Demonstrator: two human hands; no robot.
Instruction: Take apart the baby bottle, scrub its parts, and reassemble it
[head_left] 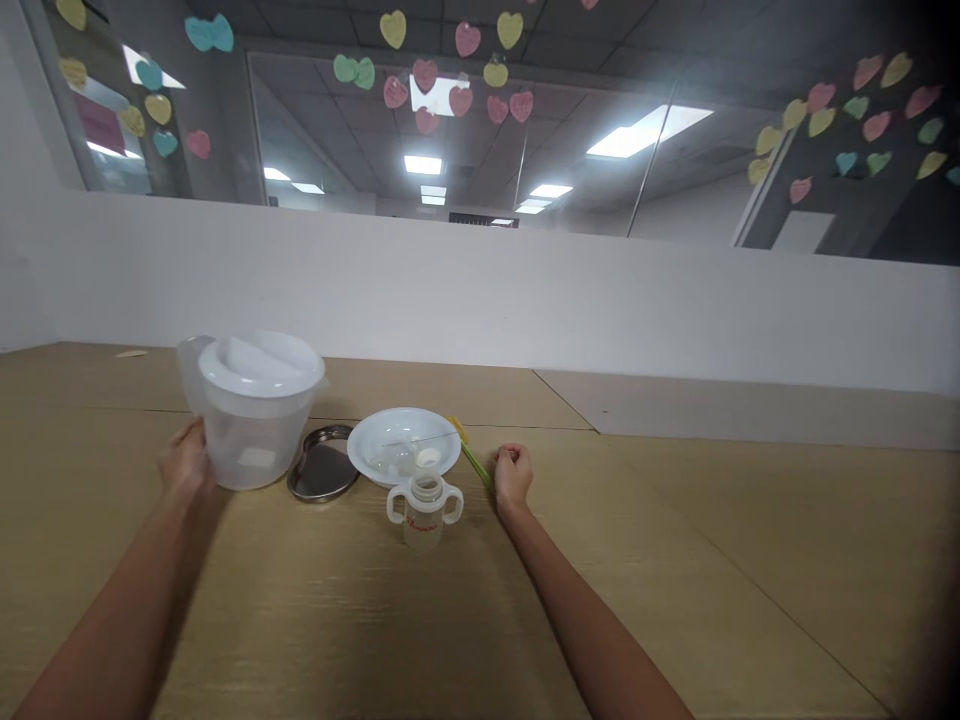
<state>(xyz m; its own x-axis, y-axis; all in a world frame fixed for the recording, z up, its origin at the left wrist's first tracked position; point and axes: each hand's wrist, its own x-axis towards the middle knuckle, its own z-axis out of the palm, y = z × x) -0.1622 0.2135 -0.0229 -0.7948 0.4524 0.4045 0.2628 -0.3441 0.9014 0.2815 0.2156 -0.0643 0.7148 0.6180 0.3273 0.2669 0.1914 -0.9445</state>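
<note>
My left hand point(184, 460) is wrapped around the handle side of a clear plastic pitcher point(255, 420) with a white lid, which stands on the wooden table point(675, 560). My right hand point(512, 472) is closed around the green handle of a thin brush point(469, 450) whose yellow tip rests at the rim of a white bowl point(403, 443). Small bottle parts lie in the bowl. A clear baby bottle point(424, 508) with two white handles and no cap stands just in front of the bowl, between my hands.
A kidney-shaped metal tray point(324, 474) lies between the pitcher and the bowl. A white partition wall point(525, 290) runs along the table's far edge, with glass and heart-shaped paper notes above. A grey mat point(750, 410) covers the far right of the table.
</note>
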